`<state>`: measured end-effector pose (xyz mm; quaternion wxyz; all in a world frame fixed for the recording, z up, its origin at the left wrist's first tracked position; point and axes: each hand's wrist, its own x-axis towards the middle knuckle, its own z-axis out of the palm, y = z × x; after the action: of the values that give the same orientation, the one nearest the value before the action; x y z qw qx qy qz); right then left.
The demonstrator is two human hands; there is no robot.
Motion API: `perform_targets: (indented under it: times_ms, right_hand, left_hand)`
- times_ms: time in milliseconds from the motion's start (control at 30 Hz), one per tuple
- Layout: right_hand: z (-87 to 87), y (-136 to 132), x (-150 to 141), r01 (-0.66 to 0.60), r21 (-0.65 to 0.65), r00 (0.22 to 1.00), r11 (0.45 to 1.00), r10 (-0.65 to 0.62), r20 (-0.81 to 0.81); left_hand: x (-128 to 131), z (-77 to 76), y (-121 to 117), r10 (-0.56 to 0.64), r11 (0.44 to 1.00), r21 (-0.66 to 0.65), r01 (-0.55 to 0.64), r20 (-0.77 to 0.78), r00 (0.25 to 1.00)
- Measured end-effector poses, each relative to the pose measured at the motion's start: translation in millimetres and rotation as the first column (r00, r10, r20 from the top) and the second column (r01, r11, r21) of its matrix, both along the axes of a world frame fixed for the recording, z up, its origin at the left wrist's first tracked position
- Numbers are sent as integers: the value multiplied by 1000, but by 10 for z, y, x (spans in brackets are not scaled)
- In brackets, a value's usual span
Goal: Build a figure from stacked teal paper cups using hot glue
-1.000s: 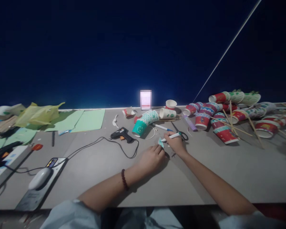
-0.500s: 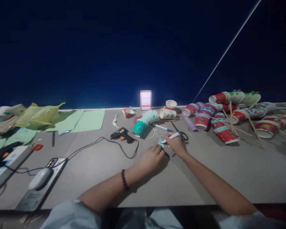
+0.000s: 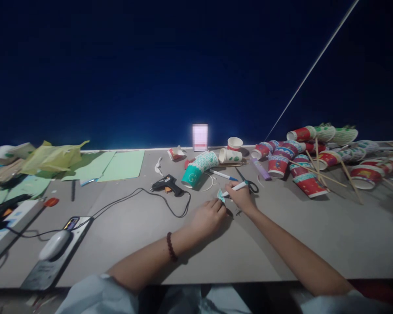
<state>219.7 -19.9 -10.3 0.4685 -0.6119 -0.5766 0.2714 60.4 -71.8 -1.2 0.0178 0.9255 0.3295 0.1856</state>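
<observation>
My right hand (image 3: pixel 241 197) is closed around a white marker (image 3: pixel 236 189), whose tip touches a small teal-and-white paper piece (image 3: pixel 220 194). My left hand (image 3: pixel 209 216) rests on the table with its fingers bent at the near edge of that piece, pressing it down. Black-handled scissors (image 3: pixel 253 187) lie just beyond my right hand. Past the paper piece, a blue-capped white pen (image 3: pixel 225 175) and a thin white ring (image 3: pixel 209 183) lie flat. Joined paper cups with a teal end (image 3: pixel 191 174) lie on their side further back.
A black glue gun (image 3: pixel 167 185) lies left of centre, its cord running to a power strip (image 3: pixel 13 222). Green paper sheets (image 3: pixel 124 165) and a yellow plastic bag (image 3: pixel 52 159) are at the back left. Several joined red cups (image 3: pixel 309 179) and wooden sticks (image 3: pixel 352 181) lie on the right.
</observation>
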Motion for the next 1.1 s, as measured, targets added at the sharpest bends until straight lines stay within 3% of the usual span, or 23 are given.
perform_targets:
  times_ms: [333,533,833,1100]
  right_hand:
    - [-3,7,1,8,-4,1000,1000,-8,-23]
    - [16,-14,18,39,-82,985,996,-52,-162]
    - [-36,16,45,72,-39,976,997,-79,-203]
    - [-39,26,62,57,-41,968,998,-65,-241]
  left_hand:
    - [-11,7,4,-17,1000,-8,17,-6,1000]
    - [-3,-21,6,-12,1000,21,11,14,1000]
    - [-11,-38,-7,-3,995,95,1,22,1000]
    - [-32,-94,21,-3,995,99,-9,125,992]
